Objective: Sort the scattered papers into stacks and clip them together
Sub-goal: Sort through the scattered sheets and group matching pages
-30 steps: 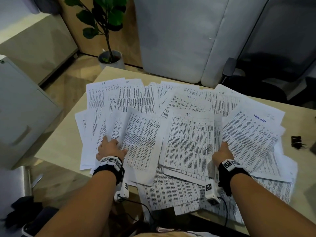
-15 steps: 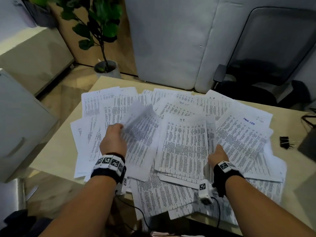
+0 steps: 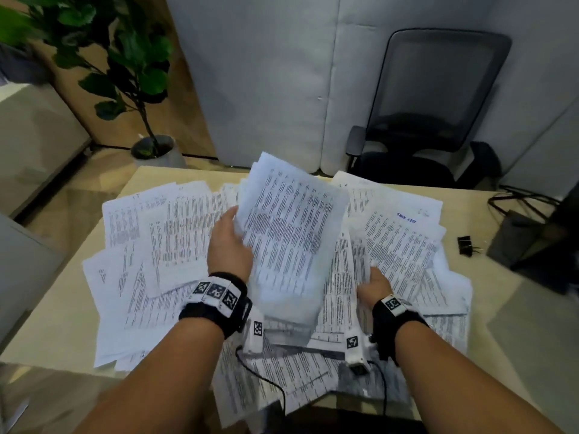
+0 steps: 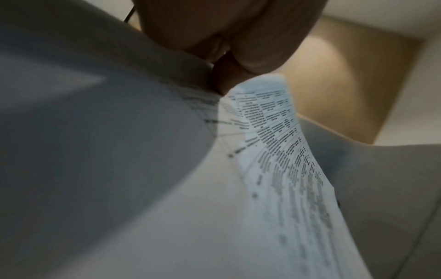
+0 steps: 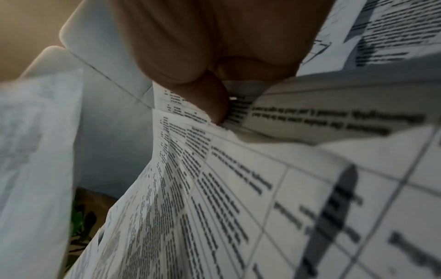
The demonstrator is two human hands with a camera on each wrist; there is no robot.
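The left hand (image 3: 230, 242), fingers curled round its left long edge, holds a white printed sheet (image 3: 291, 233) tilted above the tabletop's (image 3: 62, 311) scattered papers (image 3: 175, 233), just left of the right hand (image 3: 374, 281) pinching pile sheets.

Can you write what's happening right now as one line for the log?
left hand: holds lifted sheet | right hand: grips papers in pile | binder clip: untouched

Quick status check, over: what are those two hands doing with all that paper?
Left hand holds lifted sheets above the pile. Right hand grips papers on the table. Binder clip unused, far right. Nothing clipped yet.
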